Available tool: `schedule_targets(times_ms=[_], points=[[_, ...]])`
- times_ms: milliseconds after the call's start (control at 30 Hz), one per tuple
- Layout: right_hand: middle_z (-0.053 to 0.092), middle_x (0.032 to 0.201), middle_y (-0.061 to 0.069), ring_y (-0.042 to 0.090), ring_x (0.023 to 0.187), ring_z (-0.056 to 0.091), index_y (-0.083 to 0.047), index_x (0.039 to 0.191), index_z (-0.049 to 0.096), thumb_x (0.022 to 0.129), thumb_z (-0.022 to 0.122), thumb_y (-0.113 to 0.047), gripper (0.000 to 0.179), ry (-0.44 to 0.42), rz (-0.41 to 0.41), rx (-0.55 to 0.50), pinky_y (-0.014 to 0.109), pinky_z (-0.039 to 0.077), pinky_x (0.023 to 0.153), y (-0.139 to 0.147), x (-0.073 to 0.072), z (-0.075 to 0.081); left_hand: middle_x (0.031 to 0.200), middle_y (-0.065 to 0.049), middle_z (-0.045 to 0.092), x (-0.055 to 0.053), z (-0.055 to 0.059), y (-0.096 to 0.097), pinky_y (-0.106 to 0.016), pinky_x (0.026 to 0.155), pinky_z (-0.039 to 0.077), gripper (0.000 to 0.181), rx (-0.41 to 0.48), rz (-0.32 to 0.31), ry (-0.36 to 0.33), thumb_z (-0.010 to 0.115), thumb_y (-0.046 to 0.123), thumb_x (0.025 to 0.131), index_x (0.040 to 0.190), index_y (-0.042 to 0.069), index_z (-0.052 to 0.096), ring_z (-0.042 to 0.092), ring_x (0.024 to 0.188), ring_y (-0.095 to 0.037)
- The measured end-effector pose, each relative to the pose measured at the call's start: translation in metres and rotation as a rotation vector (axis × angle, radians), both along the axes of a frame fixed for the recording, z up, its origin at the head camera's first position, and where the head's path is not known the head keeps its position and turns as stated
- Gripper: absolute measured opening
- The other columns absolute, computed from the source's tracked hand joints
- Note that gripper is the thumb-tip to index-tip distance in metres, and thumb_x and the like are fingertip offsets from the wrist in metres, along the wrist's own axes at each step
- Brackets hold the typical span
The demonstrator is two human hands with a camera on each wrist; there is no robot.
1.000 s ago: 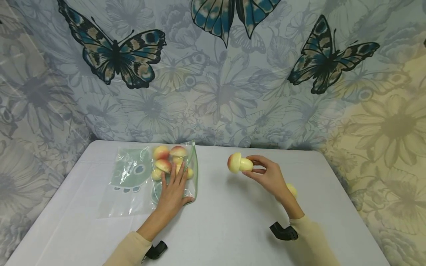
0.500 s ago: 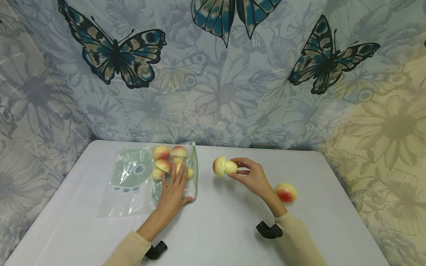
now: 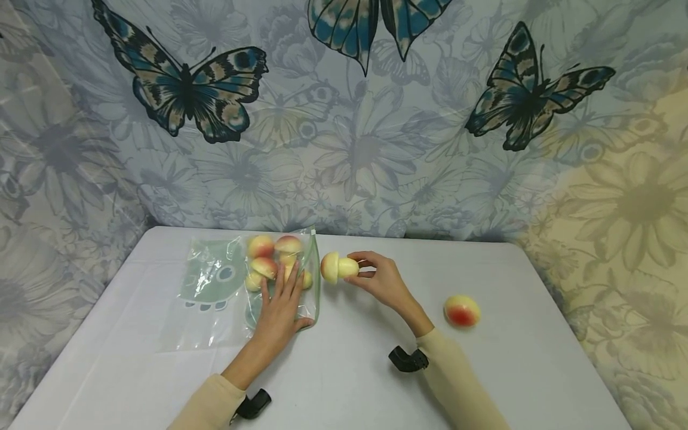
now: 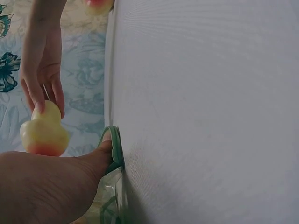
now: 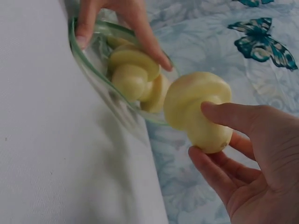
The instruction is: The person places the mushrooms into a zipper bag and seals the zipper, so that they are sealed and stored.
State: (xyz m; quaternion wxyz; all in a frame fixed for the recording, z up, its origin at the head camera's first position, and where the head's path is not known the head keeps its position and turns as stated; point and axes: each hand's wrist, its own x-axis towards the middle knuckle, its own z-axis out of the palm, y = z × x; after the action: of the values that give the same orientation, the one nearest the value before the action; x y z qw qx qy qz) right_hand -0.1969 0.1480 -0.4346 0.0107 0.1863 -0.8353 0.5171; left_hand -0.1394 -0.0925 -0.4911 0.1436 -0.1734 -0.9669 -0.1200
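Note:
My right hand [image 3: 383,282] pinches a toy mushroom [image 3: 332,267] by its pale yellow stem, cap toward the bag. In the right wrist view the thumb is on one side of the stem and the fingers on the other. The mushroom is just outside the green-edged mouth of a clear zip bag [image 3: 215,272]. Several yellow and red toy mushrooms [image 3: 263,267] lie inside the bag. My left hand [image 3: 278,310] rests on the bag with straight, spread fingers. Its thumb [image 4: 106,144] is at the green rim, and the bag's mouth gapes in the right wrist view.
Another yellow and red mushroom [image 3: 462,311] lies on the white table [image 3: 527,370] at the right, cap up. Behind the table's far edge hangs a butterfly-patterned cloth [image 3: 349,149]. Black wrist mounts [image 3: 408,359] stick out beside both sleeves.
My right hand has moved left with the mushroom, from mid-table to the bag's mouth. The mushroom on the right has come into full view from behind my forearm. My left hand stays put.

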Motion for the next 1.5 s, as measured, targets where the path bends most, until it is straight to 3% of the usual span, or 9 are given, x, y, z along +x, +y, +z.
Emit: schedule_targets(times_ms=[300,600,867,1000,1333,1500], points=[[0.067,0.115,0.015,0.027,0.1,0.066,-0.001,0.119,0.067,0.079,0.081,-0.004,0.043,-0.029,0.007,0.05,0.023,0.056,0.078,-0.01,-0.008,-0.011,0.163,-0.012,0.016,0.001,0.0,0.0,-0.071,0.108,0.017,0.109,0.005,-0.002,0.011,0.085,0.045,0.063,0.15,0.0,0.036,0.013,0.148,-0.04],[0.068,0.113,0.016,0.027,0.099,0.067,0.001,0.123,0.065,0.079,0.081,-0.006,0.047,-0.001,0.039,0.135,0.025,0.057,0.078,-0.023,-0.012,-0.016,0.162,-0.013,0.019,-0.001,-0.002,0.0,-0.072,0.107,0.019,0.11,-0.001,-0.012,0.046,0.086,0.045,0.061,0.148,-0.001,0.037,0.016,0.146,-0.041],[0.072,0.103,0.012,0.026,0.089,0.071,-0.002,0.109,0.069,0.078,0.083,-0.011,0.035,-0.024,-0.096,0.099,0.034,0.058,0.074,-0.029,-0.009,-0.017,0.162,-0.014,0.016,-0.002,0.0,0.0,-0.073,0.107,0.015,0.113,0.029,-0.038,0.007,0.086,0.044,0.063,0.151,-0.001,0.032,0.013,0.147,-0.043],[0.072,0.103,0.012,0.026,0.088,0.071,-0.002,0.107,0.07,0.078,0.083,-0.013,0.033,-0.039,-0.129,0.066,0.031,0.058,0.072,-0.035,-0.008,-0.02,0.163,-0.014,0.015,-0.002,0.001,-0.001,-0.072,0.108,0.013,0.114,0.025,-0.033,-0.006,0.086,0.043,0.063,0.152,0.001,0.03,0.013,0.147,-0.042],[0.072,0.103,0.015,0.028,0.086,0.072,0.002,0.103,0.071,0.077,0.084,-0.012,0.032,0.036,-0.207,0.007,0.029,0.058,0.073,-0.051,-0.018,-0.028,0.163,-0.013,0.016,-0.002,0.003,0.0,-0.072,0.108,0.015,0.113,-0.036,-0.045,0.005,0.085,0.046,0.065,0.153,0.003,0.029,0.013,0.148,-0.04],[0.072,0.103,0.015,0.028,0.087,0.072,0.001,0.103,0.072,0.076,0.084,-0.013,0.033,0.03,-0.236,0.001,0.03,0.058,0.074,-0.058,-0.022,-0.029,0.163,-0.012,0.017,-0.002,0.003,-0.001,-0.07,0.11,0.014,0.11,-0.037,-0.056,0.005,0.085,0.045,0.065,0.152,0.002,0.032,0.013,0.148,-0.04]])
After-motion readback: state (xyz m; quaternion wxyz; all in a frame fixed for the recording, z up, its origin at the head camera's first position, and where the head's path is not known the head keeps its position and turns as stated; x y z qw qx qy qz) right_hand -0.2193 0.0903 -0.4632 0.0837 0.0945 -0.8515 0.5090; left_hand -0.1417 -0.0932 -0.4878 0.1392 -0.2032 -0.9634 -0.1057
